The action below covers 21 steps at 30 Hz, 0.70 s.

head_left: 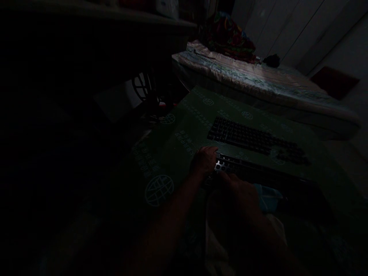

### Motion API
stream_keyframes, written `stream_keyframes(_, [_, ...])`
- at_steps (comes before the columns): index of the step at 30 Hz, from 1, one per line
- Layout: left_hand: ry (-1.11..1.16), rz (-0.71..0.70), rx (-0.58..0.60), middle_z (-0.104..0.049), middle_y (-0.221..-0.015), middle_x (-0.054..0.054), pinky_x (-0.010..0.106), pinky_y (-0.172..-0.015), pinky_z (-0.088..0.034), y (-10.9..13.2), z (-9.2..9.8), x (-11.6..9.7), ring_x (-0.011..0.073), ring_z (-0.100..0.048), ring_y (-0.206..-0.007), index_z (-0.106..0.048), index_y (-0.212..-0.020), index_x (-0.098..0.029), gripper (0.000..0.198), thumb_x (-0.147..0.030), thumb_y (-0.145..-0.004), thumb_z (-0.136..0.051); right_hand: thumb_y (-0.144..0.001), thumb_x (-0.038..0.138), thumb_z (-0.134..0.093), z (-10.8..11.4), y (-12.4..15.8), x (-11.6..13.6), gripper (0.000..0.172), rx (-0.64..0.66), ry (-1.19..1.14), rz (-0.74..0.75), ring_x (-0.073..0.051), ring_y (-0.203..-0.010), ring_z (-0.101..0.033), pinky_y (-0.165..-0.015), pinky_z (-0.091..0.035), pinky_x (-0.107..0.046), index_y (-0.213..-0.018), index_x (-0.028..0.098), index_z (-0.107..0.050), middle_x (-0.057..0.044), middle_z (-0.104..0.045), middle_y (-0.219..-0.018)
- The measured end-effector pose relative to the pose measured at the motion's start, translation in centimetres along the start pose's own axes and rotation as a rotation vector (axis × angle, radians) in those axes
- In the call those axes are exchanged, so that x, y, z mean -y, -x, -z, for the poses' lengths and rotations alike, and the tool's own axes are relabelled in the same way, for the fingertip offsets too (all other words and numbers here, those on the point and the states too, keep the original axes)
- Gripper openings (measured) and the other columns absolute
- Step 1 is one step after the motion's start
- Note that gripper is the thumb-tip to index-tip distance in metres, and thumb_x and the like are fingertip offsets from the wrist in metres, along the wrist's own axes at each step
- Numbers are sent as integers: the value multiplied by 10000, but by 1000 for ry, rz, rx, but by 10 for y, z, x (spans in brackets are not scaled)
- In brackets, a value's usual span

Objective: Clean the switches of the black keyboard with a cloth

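The view is very dark. A black keyboard base [264,172] lies across the green printed board, with round key sockets lit at its left end. My left hand [204,159] is closed around that left end. Just right of it, my right hand [240,191] is over the near edge of the base, its fingers curled and pointing at the lit sockets. Whatever those fingers hold, if anything, is hidden in shadow. Beyond the base, black keycaps [244,134] lie on the board in keyboard order. A small teal plastic container [268,197] sits beside my right hand.
The green board [186,115] carries white globe and character prints. Behind it stands a bed [244,73] with a bunched patterned cloth [227,38] on top. A dark table [100,23] runs along the upper left, with a spoked wheel [142,87] below. Pale cloth [215,245] shows near me.
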<state>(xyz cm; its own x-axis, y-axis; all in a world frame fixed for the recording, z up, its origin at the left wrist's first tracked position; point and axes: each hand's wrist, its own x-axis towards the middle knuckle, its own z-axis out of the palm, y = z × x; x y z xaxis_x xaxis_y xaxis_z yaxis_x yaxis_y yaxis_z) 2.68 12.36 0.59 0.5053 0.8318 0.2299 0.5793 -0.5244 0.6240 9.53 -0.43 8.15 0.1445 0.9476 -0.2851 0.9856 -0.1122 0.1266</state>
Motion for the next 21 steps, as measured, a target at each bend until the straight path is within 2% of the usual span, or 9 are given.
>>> stream_keyframes(5, [-1, -2, 7, -661, -1040, 62, 294, -919, -432, 0, 1, 0, 161, -566, -998, -607, -1059, -182, 316, -133, -842, -382, -864, 185, -445, -2, -1, -3, 266, -25, -28, -32, -197, -745, -670, -528, -394, -253, -1102, 246, -547, -48, -659, -943])
stream_keyframes(21, [21, -6, 4, -659, -1061, 50, 295, -926, -428, 0, -1, 2, 156, -565, -1011, -599, -1071, -198, 330, -140, -849, -363, -878, 209, -434, 0, -9, 0, 237, -42, -3, -61, -196, -742, -672, -516, -375, -239, -1092, 232, -532, -63, -658, -930])
